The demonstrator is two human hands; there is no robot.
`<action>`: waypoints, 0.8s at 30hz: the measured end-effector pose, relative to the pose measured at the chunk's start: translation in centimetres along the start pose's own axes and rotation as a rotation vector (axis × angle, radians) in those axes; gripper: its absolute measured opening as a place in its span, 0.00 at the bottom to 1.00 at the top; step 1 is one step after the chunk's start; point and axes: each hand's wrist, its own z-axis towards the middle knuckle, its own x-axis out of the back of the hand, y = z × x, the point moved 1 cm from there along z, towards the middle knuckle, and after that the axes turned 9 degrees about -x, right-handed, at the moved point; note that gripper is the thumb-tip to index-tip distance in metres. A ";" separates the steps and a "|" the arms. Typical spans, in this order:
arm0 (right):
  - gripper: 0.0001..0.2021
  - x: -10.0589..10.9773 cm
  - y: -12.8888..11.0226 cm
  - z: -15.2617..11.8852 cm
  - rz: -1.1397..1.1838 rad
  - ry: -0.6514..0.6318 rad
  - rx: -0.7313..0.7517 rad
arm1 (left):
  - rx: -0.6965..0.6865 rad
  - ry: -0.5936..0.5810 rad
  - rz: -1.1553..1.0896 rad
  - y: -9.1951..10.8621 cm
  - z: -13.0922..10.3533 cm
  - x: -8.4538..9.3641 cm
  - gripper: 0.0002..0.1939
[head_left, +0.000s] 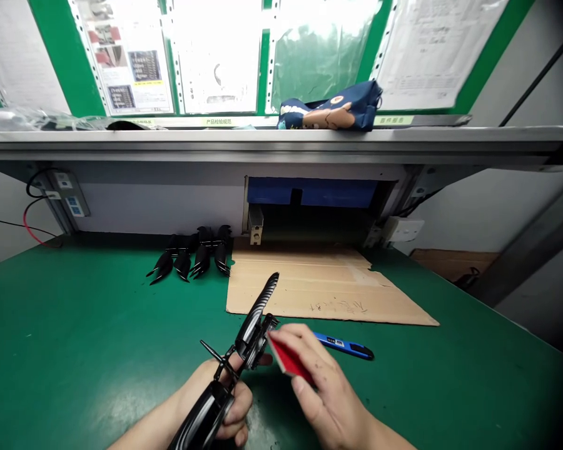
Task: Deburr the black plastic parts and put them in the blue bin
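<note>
My left hand (238,406) is closed around a long glossy black plastic part (204,415), which slants up and away across the bench, with a thin crosspiece and a ribbed, blade-like far end. In my right hand (333,390), a thin red pad (291,357) with a pale edge is pinched between thumb and fingers. The pad is close to the right side of the black part; I cannot tell whether they touch. Just beyond my right hand lies a blue utility knife (351,347) on the green bench, its left end hidden by that hand.
A flat cardboard sheet (281,294) lies at the back centre. Left of it sit several similar black parts (211,250). Above runs a shelf (192,150) with a dark blue pouch (342,111) on it. A power strip (70,195) hangs at the back left.
</note>
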 end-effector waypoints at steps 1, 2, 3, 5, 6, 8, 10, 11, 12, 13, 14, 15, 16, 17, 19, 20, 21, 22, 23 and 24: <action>0.19 -0.3 -0.5 0.0 0.038 -0.030 0.009 | 0.003 0.025 0.018 0.0 0.0 0.0 0.25; 0.18 -0.5 -0.9 0.0 0.076 -0.052 0.007 | -0.004 0.063 0.039 0.0 0.0 0.0 0.25; 0.18 -0.7 -1.2 0.0 0.114 -0.079 0.008 | -0.021 0.103 0.054 0.0 0.0 0.1 0.24; 0.17 -0.8 -1.7 0.1 0.182 -0.157 0.040 | -0.065 0.144 0.069 0.2 -0.1 0.3 0.20; 0.18 -0.7 -1.8 0.1 0.199 -0.193 0.065 | -0.077 0.150 0.074 0.2 -0.1 0.3 0.21; 0.19 -0.4 -1.9 0.0 0.204 -0.186 0.094 | -0.081 0.153 0.095 0.3 -0.3 0.1 0.26; 0.19 -0.1 -1.8 -0.2 0.182 -0.048 0.043 | -0.067 0.173 0.127 0.2 -0.4 -0.4 0.27; 0.19 0.0 -1.8 -0.3 0.175 0.014 0.006 | -0.063 0.188 0.142 0.1 -0.4 -0.7 0.27; 0.18 0.0 -1.7 -0.3 0.177 0.052 -0.027 | -0.058 0.192 0.152 -0.1 -0.4 -1.0 0.26; 0.18 -0.1 -1.8 -0.4 0.187 0.068 -0.055 | -0.053 0.191 0.161 -0.3 -0.4 -1.2 0.26; 0.18 -0.1 -1.8 -0.4 0.205 0.059 -0.071 | -0.057 0.197 0.170 -0.4 -0.4 -1.3 0.26; 0.18 -0.3 -1.9 -0.3 0.225 0.022 -0.075 | -0.069 0.204 0.175 -0.4 -0.3 -1.3 0.25; 0.18 -0.4 -2.0 -0.3 0.237 -0.034 -0.056 | -0.092 0.202 0.168 -0.3 -0.3 -1.3 0.25; 0.19 -0.5 -2.1 -0.2 0.235 -0.093 -0.019 | -0.125 0.196 0.147 0.1 -0.3 -1.2 0.25; 0.20 -0.6 -2.0 0.0 0.178 -0.204 0.043 | -0.216 0.181 0.110 1.3 -0.5 -1.2 0.25; 0.19 -0.5 -1.8 0.1 0.132 -0.229 0.049 | -0.259 0.179 0.119 2.1 -0.8 -1.3 0.26; 0.18 -0.2 -1.5 0.3 0.083 -0.223 0.034 | -0.291 0.204 0.165 3.0 -1.1 -1.5 0.26; 0.16 0.1 -1.0 0.4 0.040 -0.181 0.002 | -0.301 0.250 0.253 3.8 -1.5 -1.8 0.26; 0.15 0.5 -0.5 0.5 0.005 -0.114 -0.043 | -0.272 0.296 0.370 4.4 -1.9 -2.2 0.26; 0.13 1.0 0.0 0.6 -0.017 -0.028 -0.084 | -0.220 0.331 0.507 4.9 -2.3 -2.6 0.26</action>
